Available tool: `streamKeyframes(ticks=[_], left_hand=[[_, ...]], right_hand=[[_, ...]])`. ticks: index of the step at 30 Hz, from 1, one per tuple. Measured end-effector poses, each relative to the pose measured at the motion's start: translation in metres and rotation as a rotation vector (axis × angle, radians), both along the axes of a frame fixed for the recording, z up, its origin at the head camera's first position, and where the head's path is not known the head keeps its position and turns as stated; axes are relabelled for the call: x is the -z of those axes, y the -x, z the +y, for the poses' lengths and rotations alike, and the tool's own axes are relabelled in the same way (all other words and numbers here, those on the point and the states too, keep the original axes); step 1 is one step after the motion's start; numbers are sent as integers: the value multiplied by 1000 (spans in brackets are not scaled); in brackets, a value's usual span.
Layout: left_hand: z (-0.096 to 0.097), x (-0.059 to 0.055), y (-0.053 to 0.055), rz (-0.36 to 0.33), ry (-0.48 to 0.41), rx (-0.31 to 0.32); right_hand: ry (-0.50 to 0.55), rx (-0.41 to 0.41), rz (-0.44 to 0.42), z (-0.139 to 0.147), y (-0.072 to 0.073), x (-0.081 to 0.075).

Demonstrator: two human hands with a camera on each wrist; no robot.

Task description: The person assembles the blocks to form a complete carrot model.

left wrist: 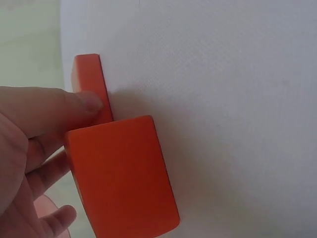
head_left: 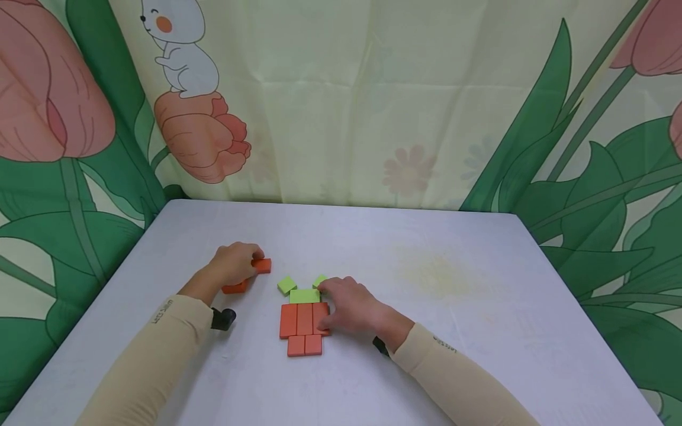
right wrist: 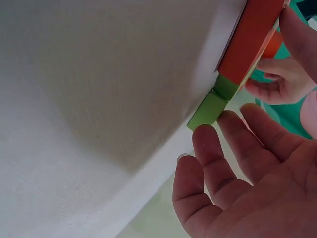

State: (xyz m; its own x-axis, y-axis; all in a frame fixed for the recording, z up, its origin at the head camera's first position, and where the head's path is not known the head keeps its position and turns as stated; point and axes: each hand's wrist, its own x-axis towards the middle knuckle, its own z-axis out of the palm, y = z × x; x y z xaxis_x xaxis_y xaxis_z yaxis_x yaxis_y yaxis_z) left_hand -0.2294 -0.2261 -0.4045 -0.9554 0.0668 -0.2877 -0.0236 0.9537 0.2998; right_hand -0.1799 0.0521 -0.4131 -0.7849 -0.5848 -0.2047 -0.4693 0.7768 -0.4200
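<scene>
My left hand (head_left: 234, 264) pinches an orange block (head_left: 263, 266) at the left. In the left wrist view the thumb lies on this narrow block (left wrist: 90, 72). Closer to that camera is a wider orange block (left wrist: 124, 178), seen below the hand in the head view. At the centre, upright orange blocks (head_left: 296, 320) stand in a flat row above two smaller orange blocks (head_left: 305, 345). A green block (head_left: 304, 296) tops the row, with tilted green squares (head_left: 287, 285) at its upper corners. My right hand (head_left: 354, 306) rests along the right side, its fingertips at the right green square (right wrist: 208, 110).
The blocks lie on a white table (head_left: 458, 331) with a faint yellowish stain (head_left: 437, 272). Behind it hangs a printed curtain (head_left: 330, 106) with tulips and a white cartoon animal. Black wrist straps with a camera (head_left: 223, 319) sit under the sleeves.
</scene>
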Motion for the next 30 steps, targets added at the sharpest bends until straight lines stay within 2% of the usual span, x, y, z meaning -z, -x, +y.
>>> streamKeyframes(ticks=[5,9,12,16,20,25,30], left_hand=[[3,-7,-5,85,-14,38],[11,-18,-10,174,-48,71],[18,-28,-18,194,-67,104],[27,-38,-36,188,-111,154],[34,-43,-57,214,-141,232],[39,-40,-81,217,-177,288],[43,-34,-96,227,-163,324]], right_hand=[[-8,1,0,0,1,-1],[-23,-5,14,0,1,-2],[-24,-14,19,1,2,-2],[-22,-28,28,2,2,-2],[-26,-35,35,2,2,-3],[-32,-35,34,1,3,-2],[-31,-31,24,1,3,-3]])
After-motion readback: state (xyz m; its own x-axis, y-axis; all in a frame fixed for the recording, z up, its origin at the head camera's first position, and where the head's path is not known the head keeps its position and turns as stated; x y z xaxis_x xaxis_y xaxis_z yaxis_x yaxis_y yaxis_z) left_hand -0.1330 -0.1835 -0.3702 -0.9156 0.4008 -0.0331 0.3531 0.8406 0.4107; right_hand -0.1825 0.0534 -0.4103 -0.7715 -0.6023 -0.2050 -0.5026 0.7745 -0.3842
